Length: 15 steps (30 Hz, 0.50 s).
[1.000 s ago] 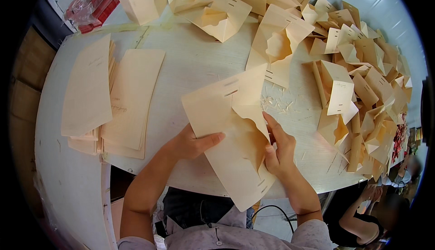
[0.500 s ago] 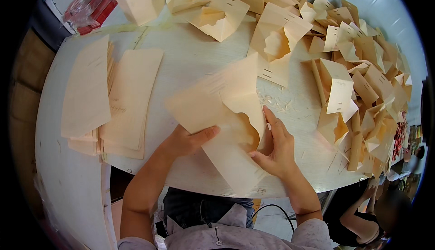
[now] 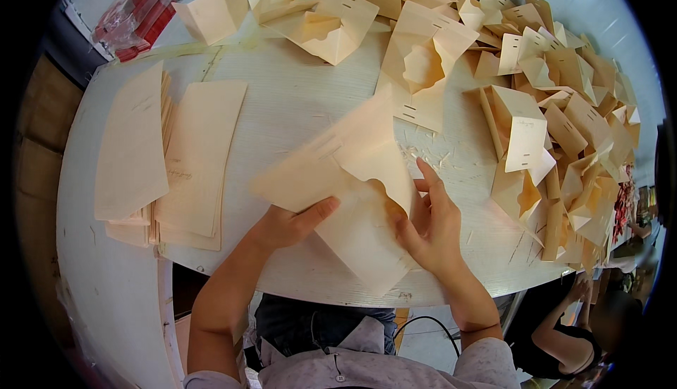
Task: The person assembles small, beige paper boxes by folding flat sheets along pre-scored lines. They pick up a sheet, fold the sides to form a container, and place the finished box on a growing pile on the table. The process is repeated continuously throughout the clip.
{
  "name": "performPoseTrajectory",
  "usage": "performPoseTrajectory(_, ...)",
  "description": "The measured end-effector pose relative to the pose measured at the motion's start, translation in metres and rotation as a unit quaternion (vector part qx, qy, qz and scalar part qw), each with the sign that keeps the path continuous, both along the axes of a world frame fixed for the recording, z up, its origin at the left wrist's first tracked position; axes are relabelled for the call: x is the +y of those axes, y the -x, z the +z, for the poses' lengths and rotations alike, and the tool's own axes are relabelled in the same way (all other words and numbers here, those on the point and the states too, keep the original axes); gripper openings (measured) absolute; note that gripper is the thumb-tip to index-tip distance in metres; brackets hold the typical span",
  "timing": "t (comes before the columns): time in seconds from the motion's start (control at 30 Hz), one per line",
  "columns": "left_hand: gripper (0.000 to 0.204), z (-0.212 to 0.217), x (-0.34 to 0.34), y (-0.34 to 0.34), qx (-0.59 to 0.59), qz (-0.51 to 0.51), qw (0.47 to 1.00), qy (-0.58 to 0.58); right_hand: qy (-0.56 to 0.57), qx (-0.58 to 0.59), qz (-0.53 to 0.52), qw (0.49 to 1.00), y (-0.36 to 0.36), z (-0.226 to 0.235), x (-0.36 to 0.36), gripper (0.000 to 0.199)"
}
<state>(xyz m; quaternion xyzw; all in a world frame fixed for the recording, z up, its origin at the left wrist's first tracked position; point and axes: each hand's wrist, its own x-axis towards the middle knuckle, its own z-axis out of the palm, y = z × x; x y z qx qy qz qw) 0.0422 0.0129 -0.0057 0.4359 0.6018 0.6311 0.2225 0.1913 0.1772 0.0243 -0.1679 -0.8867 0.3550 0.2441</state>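
A cream folded card sheet (image 3: 360,227), with creases and a wavy-edged flap, is tilted over the near middle of the table. My left hand (image 3: 289,225) grips its left side, thumb on top and the other fingers hidden underneath. At the opposite side, my right hand (image 3: 434,230) has its thumb by the wavy edge and holds the right-hand panel, index finger raised beside it. To the left lie two stacks of flat cream card sheets, one stack (image 3: 134,142) partly overlapping the other stack (image 3: 197,156).
Many folded cream cards (image 3: 571,121) are heaped along the right. More folded cards (image 3: 338,22) stand at the back. Red items in clear plastic (image 3: 137,15) sit at the far left corner. Paper scraps (image 3: 430,155) lie beyond my right hand. A person (image 3: 564,332) is at the lower right.
My right thumb has shifted along the wavy edge and its index finger has lifted. The held card's wavy flap sits more closed, with less of the opening showing.
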Motion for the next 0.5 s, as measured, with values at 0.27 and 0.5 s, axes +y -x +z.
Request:
performPoseTrajectory(0.27,0.023,0.006,0.002,-0.005,0.082,0.011,0.996,0.016,0.047,0.021,-0.009,0.999,-0.002,-0.008,0.005,0.062)
performPoseTrajectory(0.5,0.029,0.020,0.007,-0.011,0.053,-0.031,0.998,0.023,0.033,0.002,0.022,0.999,0.001,-0.001,0.004,0.061)
